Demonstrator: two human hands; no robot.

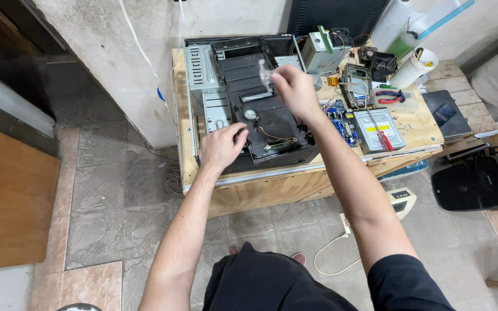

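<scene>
My left hand [221, 147] rests, fingers curled and holding nothing, on the black front panel [263, 124] of the computer case [203, 75] lying on the table [416, 124]. My right hand [296, 92] pinches a small clear plastic piece [264, 74] above the case.

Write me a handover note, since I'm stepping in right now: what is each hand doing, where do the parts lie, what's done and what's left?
Left hand: resting on the black front panel of the computer case, which lies on the wooden bench; whether it grips anything cannot be told.
Right hand: raised over the case, pinching a small clear plastic piece.
Nearby: optical drive with a red screwdriver on it, blue circuit board, power supply, pliers.
Done: case open, parts out on the bench.
Left: front panel not yet off the case.
</scene>
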